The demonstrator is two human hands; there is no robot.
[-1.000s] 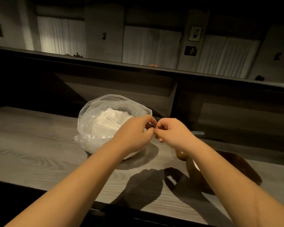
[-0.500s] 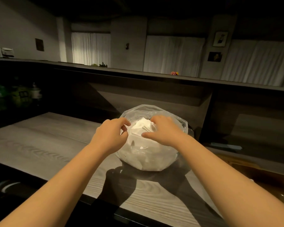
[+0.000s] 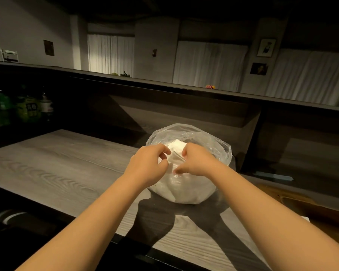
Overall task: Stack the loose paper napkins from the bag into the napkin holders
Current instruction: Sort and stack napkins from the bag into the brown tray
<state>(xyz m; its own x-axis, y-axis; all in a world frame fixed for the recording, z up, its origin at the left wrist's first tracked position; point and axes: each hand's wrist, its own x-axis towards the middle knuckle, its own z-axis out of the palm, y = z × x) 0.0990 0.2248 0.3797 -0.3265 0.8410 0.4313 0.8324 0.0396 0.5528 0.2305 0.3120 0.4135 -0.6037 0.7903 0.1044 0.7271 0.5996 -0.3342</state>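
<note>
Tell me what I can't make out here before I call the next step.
- Napkin holders: none identifiable in the head view.
- Napkins: count hidden by the bag and both hands.
- Left hand, right hand: fingertips hidden, so grip unclear.
- Bottles: labels too dark.
</note>
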